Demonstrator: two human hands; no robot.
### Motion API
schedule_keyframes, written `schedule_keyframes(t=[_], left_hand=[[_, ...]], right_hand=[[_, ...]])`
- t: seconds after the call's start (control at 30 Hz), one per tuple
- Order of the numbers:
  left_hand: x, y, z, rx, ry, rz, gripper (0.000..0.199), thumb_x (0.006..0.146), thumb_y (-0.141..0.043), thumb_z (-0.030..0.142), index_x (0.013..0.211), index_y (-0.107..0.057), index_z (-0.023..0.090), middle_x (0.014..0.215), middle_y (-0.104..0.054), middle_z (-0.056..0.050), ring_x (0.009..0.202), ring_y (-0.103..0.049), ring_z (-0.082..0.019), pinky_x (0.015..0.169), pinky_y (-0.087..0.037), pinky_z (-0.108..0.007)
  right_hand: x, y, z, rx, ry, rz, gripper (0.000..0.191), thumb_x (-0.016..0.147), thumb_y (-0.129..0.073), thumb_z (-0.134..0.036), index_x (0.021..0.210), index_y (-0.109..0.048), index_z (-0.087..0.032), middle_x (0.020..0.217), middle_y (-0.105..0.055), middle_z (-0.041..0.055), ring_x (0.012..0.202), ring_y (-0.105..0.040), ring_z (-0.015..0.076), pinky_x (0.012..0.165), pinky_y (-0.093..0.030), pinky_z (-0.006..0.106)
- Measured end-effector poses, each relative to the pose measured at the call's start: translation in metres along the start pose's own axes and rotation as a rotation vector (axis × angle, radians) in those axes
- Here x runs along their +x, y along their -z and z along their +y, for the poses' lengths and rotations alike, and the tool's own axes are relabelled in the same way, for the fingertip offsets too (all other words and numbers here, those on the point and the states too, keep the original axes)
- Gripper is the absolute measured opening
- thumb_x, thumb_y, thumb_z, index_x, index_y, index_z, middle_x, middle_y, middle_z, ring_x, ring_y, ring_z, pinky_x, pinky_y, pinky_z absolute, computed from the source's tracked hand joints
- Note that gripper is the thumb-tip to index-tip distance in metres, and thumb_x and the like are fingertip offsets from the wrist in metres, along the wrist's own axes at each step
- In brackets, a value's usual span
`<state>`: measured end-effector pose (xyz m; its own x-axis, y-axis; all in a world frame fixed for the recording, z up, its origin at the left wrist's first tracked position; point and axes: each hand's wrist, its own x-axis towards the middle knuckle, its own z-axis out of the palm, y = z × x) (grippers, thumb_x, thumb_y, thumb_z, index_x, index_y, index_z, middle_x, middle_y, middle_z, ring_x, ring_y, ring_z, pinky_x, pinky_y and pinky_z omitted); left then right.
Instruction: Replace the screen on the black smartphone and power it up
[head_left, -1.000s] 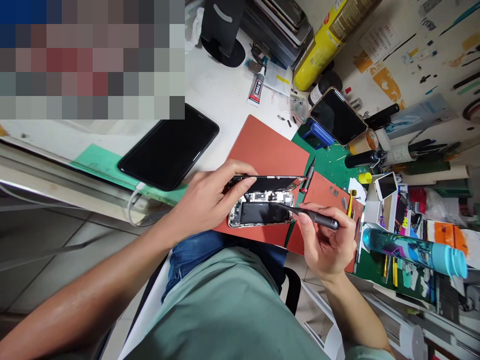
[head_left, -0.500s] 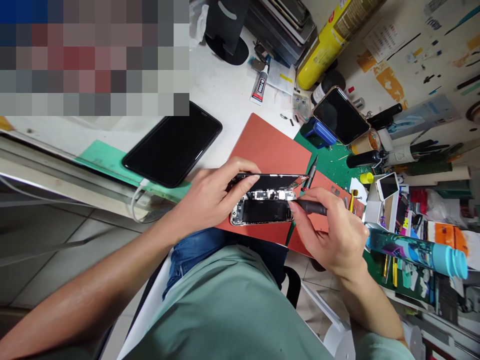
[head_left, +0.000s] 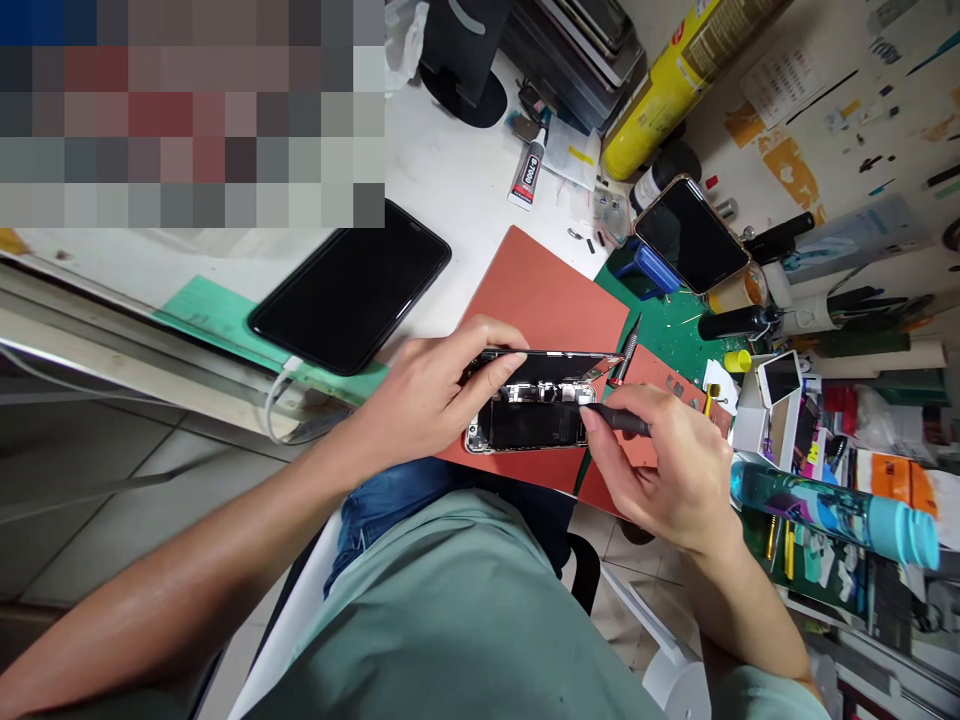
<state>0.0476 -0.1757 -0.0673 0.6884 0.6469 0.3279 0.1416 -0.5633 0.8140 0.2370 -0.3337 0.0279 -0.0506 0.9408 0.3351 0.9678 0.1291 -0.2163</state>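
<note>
An opened phone body (head_left: 536, 428) lies on the reddish-brown mat, its black battery and circuit parts exposed. My left hand (head_left: 457, 385) pinches the phone's screen (head_left: 559, 367) at its left end between thumb and fingers, holding it tilted up along the far long edge of the body. In my right hand (head_left: 660, 460) is a dark hand tool (head_left: 626, 420) with a narrowing end, gripped between thumb and fingers. Its tip is over the right end of the phone body, near the circuit parts; whether it touches them I cannot tell. The tool's exact kind is unclear.
Beyond the mat (head_left: 517, 290) lie a glue tube (head_left: 527, 172) and a large dark phone (head_left: 352, 290) with a white cable. A screwdriver (head_left: 628, 345) rests by the mat. To the right stand another phone (head_left: 691, 235), a blue bottle (head_left: 832, 510) and a yellow can (head_left: 660, 90).
The whole view has shifted slightly, with the bench sitting a little further right. My hands keep their grips, and the tool's tip is slightly further left over the phone body.
</note>
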Motion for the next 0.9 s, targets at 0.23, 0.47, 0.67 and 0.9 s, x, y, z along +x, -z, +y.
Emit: schedule_keyframes(t=[0.23, 0.47, 0.67, 0.9], left_hand=[[0.0005, 0.0002, 0.0004, -0.009, -0.021, 0.008, 0.023, 0.111, -0.055, 0.037, 0.115, -0.072, 0.022, 0.106, -0.079, -0.002, 0.080, -0.073, -0.014, 0.079, -0.057, -0.024], [0.0007, 0.0007, 0.0025, -0.007, -0.028, 0.009, 0.020, 0.111, -0.056, 0.033, 0.116, -0.071, 0.022, 0.106, -0.078, -0.001, 0.079, -0.072, -0.013, 0.081, -0.056, -0.023], [-0.0001, 0.0009, 0.0022, -0.005, -0.022, 0.014, 0.018, 0.111, -0.057, 0.032, 0.116, -0.071, 0.022, 0.105, -0.078, 0.000, 0.076, -0.070, -0.012, 0.082, -0.054, -0.022], [0.0002, 0.0012, 0.0035, 0.001, -0.023, 0.002, 0.017, 0.111, -0.057, 0.029, 0.117, -0.071, 0.021, 0.106, -0.078, 0.001, 0.076, -0.070, -0.010, 0.083, -0.054, -0.021]], right_hand=[[-0.0002, -0.0033, 0.0000, 0.003, -0.033, 0.058, 0.024, 0.099, -0.068, -0.019, 0.121, -0.059, -0.025, 0.092, -0.073, 0.0011, 0.072, -0.070, 0.0171, 0.063, -0.059, 0.031], [-0.0012, -0.0061, -0.0018, -0.008, -0.032, 0.094, 0.023, 0.099, -0.069, -0.020, 0.120, -0.059, -0.025, 0.086, -0.070, -0.0004, 0.069, -0.069, 0.0174, 0.060, -0.057, 0.031], [-0.0027, -0.0067, -0.0032, -0.012, -0.032, 0.115, 0.024, 0.099, -0.069, -0.019, 0.121, -0.059, -0.024, 0.089, -0.072, 0.0008, 0.069, -0.069, 0.0167, 0.061, -0.059, 0.030], [-0.0052, -0.0086, -0.0055, -0.033, -0.076, 0.145, 0.024, 0.100, -0.071, -0.023, 0.121, -0.060, -0.022, 0.091, -0.074, 0.0014, 0.069, -0.072, 0.0162, 0.059, -0.059, 0.029]])
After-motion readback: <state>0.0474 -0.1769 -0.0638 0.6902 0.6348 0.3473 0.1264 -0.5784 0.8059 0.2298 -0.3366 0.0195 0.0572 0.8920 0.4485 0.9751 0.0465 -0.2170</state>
